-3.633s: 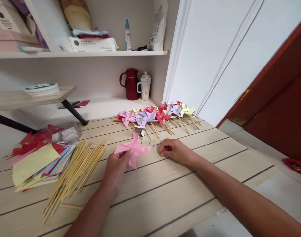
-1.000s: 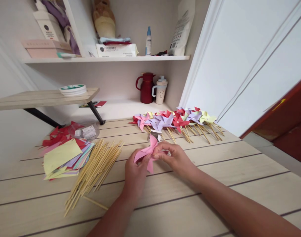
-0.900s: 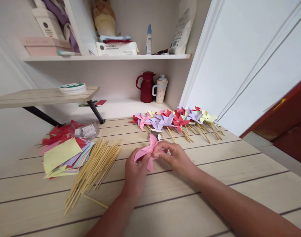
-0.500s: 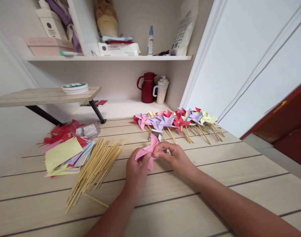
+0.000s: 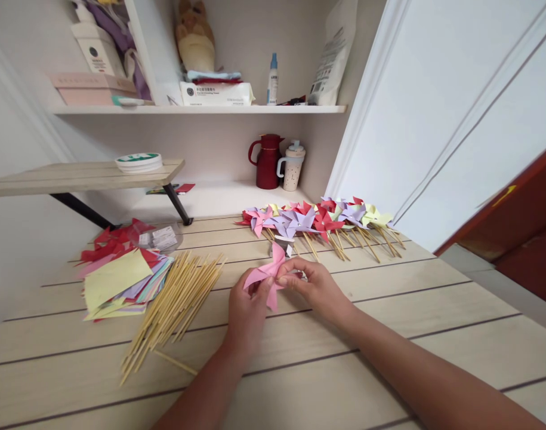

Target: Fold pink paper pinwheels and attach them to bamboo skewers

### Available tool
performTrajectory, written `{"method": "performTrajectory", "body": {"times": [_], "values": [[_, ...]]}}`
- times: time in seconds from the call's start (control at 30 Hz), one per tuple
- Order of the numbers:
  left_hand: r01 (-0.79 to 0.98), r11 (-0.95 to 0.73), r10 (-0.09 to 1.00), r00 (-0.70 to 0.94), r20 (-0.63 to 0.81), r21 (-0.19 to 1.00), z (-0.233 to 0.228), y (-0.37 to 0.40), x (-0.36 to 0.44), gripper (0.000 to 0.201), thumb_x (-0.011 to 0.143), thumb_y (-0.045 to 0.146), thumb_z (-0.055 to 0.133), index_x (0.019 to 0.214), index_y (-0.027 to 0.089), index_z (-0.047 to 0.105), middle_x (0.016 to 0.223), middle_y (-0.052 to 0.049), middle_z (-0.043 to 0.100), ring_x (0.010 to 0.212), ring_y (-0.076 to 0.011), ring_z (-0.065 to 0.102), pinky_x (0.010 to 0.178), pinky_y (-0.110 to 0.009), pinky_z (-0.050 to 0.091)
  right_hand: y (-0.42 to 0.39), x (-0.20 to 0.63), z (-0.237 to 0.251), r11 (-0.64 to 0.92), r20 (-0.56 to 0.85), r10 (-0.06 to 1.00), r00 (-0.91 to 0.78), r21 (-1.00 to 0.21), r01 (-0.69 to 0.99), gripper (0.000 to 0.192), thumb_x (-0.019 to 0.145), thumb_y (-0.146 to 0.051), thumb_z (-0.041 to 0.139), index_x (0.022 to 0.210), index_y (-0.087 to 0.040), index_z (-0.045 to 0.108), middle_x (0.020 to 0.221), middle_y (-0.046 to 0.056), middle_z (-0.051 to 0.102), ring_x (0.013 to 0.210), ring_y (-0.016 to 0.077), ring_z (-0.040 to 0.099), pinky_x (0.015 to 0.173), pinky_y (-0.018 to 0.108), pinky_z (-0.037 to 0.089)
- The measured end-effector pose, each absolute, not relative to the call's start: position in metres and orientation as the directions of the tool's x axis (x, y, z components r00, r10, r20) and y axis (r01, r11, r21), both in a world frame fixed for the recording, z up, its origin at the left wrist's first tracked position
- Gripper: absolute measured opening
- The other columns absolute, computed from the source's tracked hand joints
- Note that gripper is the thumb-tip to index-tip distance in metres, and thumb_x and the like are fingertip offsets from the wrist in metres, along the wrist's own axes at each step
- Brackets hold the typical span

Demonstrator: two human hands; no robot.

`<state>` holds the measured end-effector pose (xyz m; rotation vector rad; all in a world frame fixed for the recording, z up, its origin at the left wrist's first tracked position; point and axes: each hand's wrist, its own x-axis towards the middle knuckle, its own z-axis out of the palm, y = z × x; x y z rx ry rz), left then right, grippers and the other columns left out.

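A pink paper pinwheel (image 5: 273, 272) is held between both hands over the middle of the table. My left hand (image 5: 250, 301) is closed on its left side, with the thumb near the centre. The fingers of my right hand (image 5: 311, 283) pinch at the pinwheel's centre from the right; whether they hold a small pin there is hidden. Just behind stands a small clear container (image 5: 282, 245), partly covered by the hands and paper. Finished pinwheels on sticks (image 5: 295, 221) lie in a row beyond it, in pink, purple, red and yellow.
Left of my hands lie a bundle of thin wooden sticks (image 5: 176, 304) and a stack of coloured paper (image 5: 116, 280). Red paper pieces and a clear plastic packet (image 5: 165, 237) sit behind them. A raised wooden shelf (image 5: 85, 176), a red jug (image 5: 268, 161) and a cup (image 5: 293, 166) stand at the back.
Both hands keep the same grip on the pink pinwheel, with almost no movement. The whole view has shifted slightly.
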<state>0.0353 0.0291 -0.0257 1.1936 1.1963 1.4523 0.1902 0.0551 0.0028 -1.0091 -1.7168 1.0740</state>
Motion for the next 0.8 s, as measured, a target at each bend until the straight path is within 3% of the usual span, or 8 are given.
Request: {"method": "performTrajectory", "body": {"times": [0.33, 0.8], "values": [[-0.097, -0.117, 0.979, -0.179, 0.098, 0.988, -0.024, 0.029, 0.0372, 0.027, 0.077, 0.038, 0.072, 0.088, 0.013, 0.074, 0.078, -0.007, 0.072, 0.075, -0.0201, 0.064, 0.067, -0.027, 0.048, 0.0526, 0.1878, 0.0056, 0.299, 0.236, 0.925, -0.298, -0.935, 0.189, 0.012, 0.083, -0.029, 0.063, 0.075, -0.02, 0.063, 0.078, 0.0, 0.065, 0.076, 0.0172, 0.056, 0.072, 0.029, 0.041], [-0.087, -0.104, 0.968, -0.239, 0.081, 0.991, -0.0234, 0.0285, 0.0383, 0.027, 0.075, 0.037, 0.074, 0.088, 0.013, 0.075, 0.077, -0.006, 0.072, 0.074, -0.0201, 0.064, 0.068, -0.028, 0.048, 0.0535, 0.188, 0.0028, 0.342, 0.273, 0.91, -0.31, -0.919, 0.195, 0.015, 0.085, -0.032, 0.064, 0.076, -0.02, 0.065, 0.08, 0.002, 0.068, 0.08, 0.019, 0.059, 0.075, 0.03, 0.043]]}}
